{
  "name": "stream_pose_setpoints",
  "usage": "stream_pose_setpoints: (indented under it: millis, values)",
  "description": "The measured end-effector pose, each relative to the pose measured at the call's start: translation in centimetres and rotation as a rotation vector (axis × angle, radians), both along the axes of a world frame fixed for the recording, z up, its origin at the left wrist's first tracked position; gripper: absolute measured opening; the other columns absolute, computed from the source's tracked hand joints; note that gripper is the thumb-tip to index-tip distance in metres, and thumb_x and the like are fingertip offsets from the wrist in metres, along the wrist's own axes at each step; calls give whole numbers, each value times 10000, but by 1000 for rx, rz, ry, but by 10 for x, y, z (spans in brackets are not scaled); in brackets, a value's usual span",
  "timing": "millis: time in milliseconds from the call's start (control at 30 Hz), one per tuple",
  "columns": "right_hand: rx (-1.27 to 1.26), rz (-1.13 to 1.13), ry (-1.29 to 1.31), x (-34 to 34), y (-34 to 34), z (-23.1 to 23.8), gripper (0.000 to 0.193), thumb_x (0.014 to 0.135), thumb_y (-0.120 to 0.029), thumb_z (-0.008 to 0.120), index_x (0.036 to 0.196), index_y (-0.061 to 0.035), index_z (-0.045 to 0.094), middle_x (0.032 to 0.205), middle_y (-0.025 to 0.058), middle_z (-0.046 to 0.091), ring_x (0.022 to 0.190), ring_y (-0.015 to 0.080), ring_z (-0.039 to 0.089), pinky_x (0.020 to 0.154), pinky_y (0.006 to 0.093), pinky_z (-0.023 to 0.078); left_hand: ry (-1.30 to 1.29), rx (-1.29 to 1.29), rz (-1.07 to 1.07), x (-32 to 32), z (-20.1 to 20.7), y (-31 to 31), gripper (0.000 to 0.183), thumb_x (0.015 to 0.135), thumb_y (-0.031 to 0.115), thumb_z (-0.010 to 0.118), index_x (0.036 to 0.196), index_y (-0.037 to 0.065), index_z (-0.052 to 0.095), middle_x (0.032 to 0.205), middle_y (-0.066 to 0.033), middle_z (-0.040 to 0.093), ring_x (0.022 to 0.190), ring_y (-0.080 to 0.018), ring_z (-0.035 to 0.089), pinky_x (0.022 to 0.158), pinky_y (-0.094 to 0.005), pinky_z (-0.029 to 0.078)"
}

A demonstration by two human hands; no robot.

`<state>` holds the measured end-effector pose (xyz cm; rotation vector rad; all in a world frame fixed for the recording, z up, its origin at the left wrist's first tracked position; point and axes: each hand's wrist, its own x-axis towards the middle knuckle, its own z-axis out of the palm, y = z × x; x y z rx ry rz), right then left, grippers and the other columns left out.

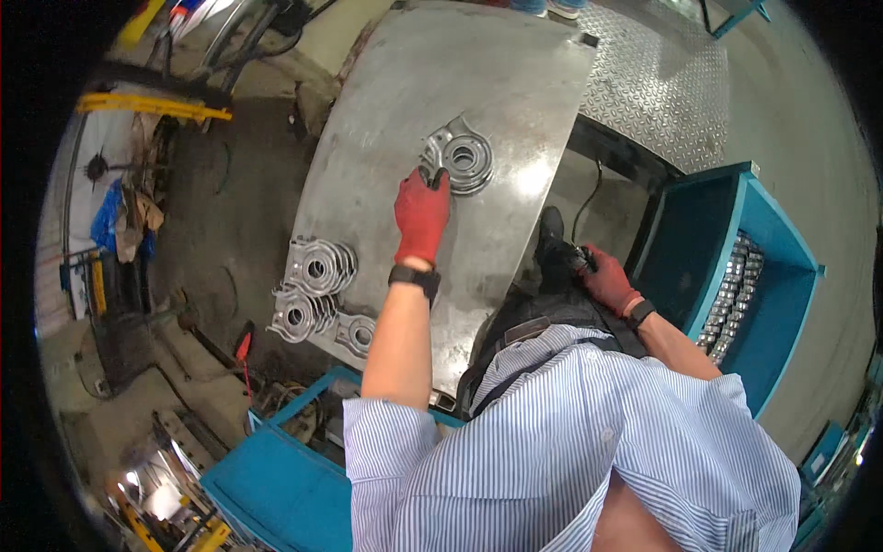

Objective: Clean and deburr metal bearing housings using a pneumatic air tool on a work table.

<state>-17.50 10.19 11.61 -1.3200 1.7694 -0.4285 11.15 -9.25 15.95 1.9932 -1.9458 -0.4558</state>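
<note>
My left hand (423, 216), in a red glove with dark fingertips, reaches over the steel tabletop (395, 101). Its thumb and fingers close on the near edge of a stamped metal bracket (464, 158), a round ringed piece that lies in a small stack. My right hand (607, 281), gloved the same way, hangs low beside my leg, off the table's right edge. Its fingers are curled around something dark that I cannot make out. Two more stacks of brackets (317, 269) stand at the table's near left, with a single bracket (359, 333) beside them.
A blue bin (782, 221) at my right holds rows of small metal parts (731, 294). Blue metal furniture (276, 478) stands at the lower left. Diamond-plate flooring (653, 83) adjoins the table's far right. Another person's shoes (563, 9) show at the top edge.
</note>
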Motion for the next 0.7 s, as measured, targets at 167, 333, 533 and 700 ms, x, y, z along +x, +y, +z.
stream_pose_setpoints:
  millis: [167,333,533,700]
  values:
    - [45,-117,-19,-12,5,4,383,829,-119,607,1193,-19,545,1063,243,622,1028,402,579,868,417,454,-233,-45,-152,-20,-12,-36,375,809,313,655,1020,15,574,956,-190,650,922,-344,626,787,-423,500]
    - [17,-159,-54,-15,7,6,348,846,-161,594,1174,-51,557,1069,238,618,1020,412,574,848,444,453,-333,13,-248,-11,-17,-51,359,793,284,664,994,12,542,904,-174,663,860,-344,646,748,-422,513]
    - [-7,-140,-28,-14,7,7,351,853,-182,597,1180,-62,558,1082,232,613,1027,412,567,844,454,453,-200,-24,-225,-13,9,-44,377,751,214,698,991,-8,509,920,-204,655,869,-373,633,740,-442,500]
    - [47,-61,17,-10,9,9,379,847,-196,608,1200,-67,555,1110,216,610,1043,393,569,865,438,458,132,-108,-104,-4,33,16,409,729,160,718,1016,-34,499,882,-218,636,834,-378,619,731,-437,484]
